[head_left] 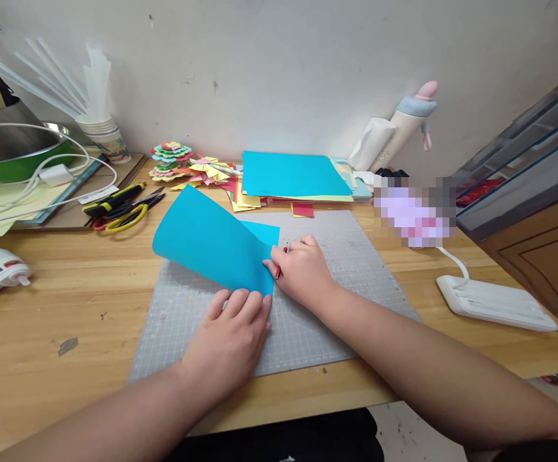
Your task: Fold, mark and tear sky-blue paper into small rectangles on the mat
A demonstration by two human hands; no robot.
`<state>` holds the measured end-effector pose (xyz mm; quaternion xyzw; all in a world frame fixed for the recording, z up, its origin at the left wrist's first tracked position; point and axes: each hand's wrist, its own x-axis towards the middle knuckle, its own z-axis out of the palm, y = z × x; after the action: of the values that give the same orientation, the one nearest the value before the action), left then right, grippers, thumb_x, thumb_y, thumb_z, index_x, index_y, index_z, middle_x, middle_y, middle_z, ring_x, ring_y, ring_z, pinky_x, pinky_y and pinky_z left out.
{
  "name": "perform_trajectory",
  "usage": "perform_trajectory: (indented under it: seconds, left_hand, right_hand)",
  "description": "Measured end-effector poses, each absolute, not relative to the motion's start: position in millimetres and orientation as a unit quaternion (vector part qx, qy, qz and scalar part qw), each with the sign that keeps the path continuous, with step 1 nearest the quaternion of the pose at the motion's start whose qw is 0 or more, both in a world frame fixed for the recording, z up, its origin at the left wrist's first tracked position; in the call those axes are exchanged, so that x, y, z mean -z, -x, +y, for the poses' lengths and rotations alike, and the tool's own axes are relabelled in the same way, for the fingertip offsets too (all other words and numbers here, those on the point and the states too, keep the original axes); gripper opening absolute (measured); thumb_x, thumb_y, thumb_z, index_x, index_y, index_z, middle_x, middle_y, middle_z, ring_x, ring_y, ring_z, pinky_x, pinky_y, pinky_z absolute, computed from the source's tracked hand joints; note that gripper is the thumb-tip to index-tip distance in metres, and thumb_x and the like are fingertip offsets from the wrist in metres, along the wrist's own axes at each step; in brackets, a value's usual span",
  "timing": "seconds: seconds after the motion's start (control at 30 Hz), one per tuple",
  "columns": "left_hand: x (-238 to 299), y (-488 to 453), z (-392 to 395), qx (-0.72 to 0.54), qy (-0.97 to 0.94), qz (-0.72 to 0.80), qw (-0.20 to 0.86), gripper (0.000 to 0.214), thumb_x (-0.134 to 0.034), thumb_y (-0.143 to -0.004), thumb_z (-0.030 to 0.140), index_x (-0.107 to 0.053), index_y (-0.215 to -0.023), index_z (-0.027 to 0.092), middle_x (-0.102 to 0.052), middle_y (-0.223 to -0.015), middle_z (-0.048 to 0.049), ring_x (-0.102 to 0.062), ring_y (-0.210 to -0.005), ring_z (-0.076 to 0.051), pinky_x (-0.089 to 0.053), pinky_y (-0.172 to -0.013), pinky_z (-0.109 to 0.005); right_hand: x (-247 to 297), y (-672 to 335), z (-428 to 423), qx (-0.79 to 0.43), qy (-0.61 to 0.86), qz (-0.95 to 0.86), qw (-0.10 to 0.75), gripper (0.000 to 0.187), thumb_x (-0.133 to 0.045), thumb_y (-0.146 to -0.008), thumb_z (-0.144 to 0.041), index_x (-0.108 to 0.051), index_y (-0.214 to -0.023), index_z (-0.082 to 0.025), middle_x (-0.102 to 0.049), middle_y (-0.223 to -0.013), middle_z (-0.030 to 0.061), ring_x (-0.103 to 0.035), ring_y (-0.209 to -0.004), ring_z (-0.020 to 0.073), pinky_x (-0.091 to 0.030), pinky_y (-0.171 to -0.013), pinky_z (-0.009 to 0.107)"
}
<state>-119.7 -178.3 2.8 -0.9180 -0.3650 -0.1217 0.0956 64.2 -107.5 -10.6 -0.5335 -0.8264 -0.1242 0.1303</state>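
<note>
A sheet of blue paper (206, 244) is bent over on the grey cutting mat (351, 256), its left part arched up and its far corner lying flatter. My left hand (233, 330) is at the paper's near edge, fingers curled and pressed together, holding that edge against the mat. On the paper's right edge is my right hand (303, 269), closed around a small red tool (278, 272). Most of that tool is hidden by the fingers, so its kind does not show.
Behind the mat lies a paper stack topped with a blue sheet (293, 174). Folded paper flowers (173, 160), scissors (127, 219) and a glue gun (0, 273) are to the left. A white power strip (495, 303) and a pale bottle (404, 128) stand on the right.
</note>
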Motion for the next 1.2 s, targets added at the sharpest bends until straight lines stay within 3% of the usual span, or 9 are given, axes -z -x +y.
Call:
perform_trajectory:
  seconds: [0.2,0.57,0.73,0.97,1.2]
  left_hand:
    - [-4.1,118.9,-178.8,0.148,0.919,-0.348,0.112,0.026,-0.046,-0.095,0.023,-0.066,-0.111,0.018,-0.064,-0.087,-0.0016,-0.050,-0.087,-0.020,-0.031,-0.084,-0.037]
    - [-9.3,121.3,-179.0,0.100,0.919,-0.346,0.160,0.025,-0.048,-0.091,0.017,-0.067,-0.108,0.018,-0.062,-0.086,-0.0021,-0.047,-0.085,-0.021,-0.030,-0.079,-0.038]
    - [-11.2,125.5,-176.7,0.105,0.908,-0.373,0.159,0.021,-0.048,-0.089,0.014,-0.068,-0.090,0.018,-0.059,-0.080,-0.0029,-0.047,-0.081,-0.021,-0.030,-0.075,-0.039]
    - [-12.3,150.3,-169.1,0.089,0.889,-0.415,0.171,0.022,-0.046,-0.092,0.016,-0.068,-0.091,0.018,-0.060,-0.083,-0.0036,-0.050,-0.083,-0.023,-0.032,-0.076,-0.040]
    - [-13.5,197.7,-154.8,0.029,0.846,-0.499,0.183,0.036,-0.037,-0.098,0.030,-0.070,-0.095,0.018,-0.059,-0.082,-0.0062,-0.054,-0.089,-0.028,-0.033,-0.077,-0.043]
  right_hand:
    - [12.2,-58.2,-108.2,0.133,0.507,-0.844,0.117,0.028,-0.048,-0.088,-0.010,-0.067,-0.069,-0.018,-0.058,-0.055,0.0057,-0.046,-0.061,0.0183,-0.020,-0.067,0.037]
    - [10.9,-58.2,-108.7,0.160,0.488,-0.852,0.106,0.028,-0.047,-0.088,-0.008,-0.065,-0.068,-0.018,-0.057,-0.054,0.0052,-0.046,-0.060,0.0184,-0.021,-0.066,0.037]
    - [12.1,-59.0,-109.0,0.168,0.487,-0.850,0.110,0.027,-0.048,-0.088,-0.009,-0.066,-0.069,-0.018,-0.058,-0.056,0.0048,-0.045,-0.059,0.0178,-0.020,-0.066,0.036]
    - [14.6,-59.9,-108.3,0.172,0.494,-0.845,0.112,0.031,-0.046,-0.088,-0.004,-0.067,-0.069,-0.017,-0.057,-0.054,0.0026,-0.041,-0.058,0.0163,-0.020,-0.066,0.035]
    - [17.6,-61.5,-107.5,0.167,0.493,-0.846,0.113,0.035,-0.041,-0.089,-0.003,-0.066,-0.069,-0.016,-0.055,-0.051,0.0014,-0.033,-0.055,0.0155,-0.019,-0.066,0.035]
